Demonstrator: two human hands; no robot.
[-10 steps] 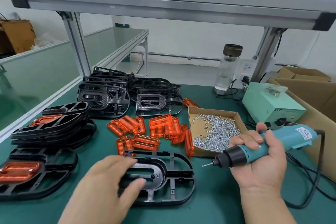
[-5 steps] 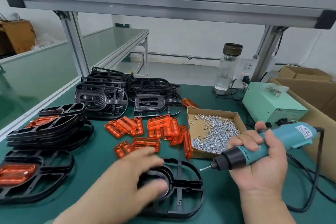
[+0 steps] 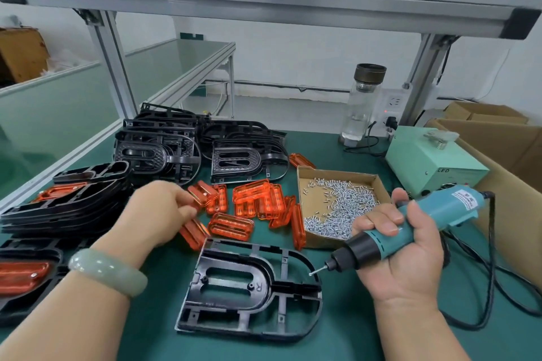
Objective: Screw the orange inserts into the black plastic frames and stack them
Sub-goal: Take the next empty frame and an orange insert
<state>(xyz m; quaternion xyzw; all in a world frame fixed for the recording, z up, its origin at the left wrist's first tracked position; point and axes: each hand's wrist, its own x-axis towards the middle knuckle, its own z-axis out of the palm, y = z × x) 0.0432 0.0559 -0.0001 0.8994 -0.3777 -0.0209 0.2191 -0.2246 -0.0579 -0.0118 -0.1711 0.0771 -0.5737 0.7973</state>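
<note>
**benchrat:** How far along is this? On the desk I see a finished stack of black frames with orange inserts on the left, plus one more done frame lying in front of it.

**torx_tom:** Early-ish, I'd guess. Two piles of bare frames at the back are untouched, and a bare frame lies front and centre with no insert in it. Left hand has its fingers closed on a loose orange insert from the heap. Right hand is wrapped around the electric screwdriver, tip just above the frame's edge. Screw box is still plenty full.
</note>
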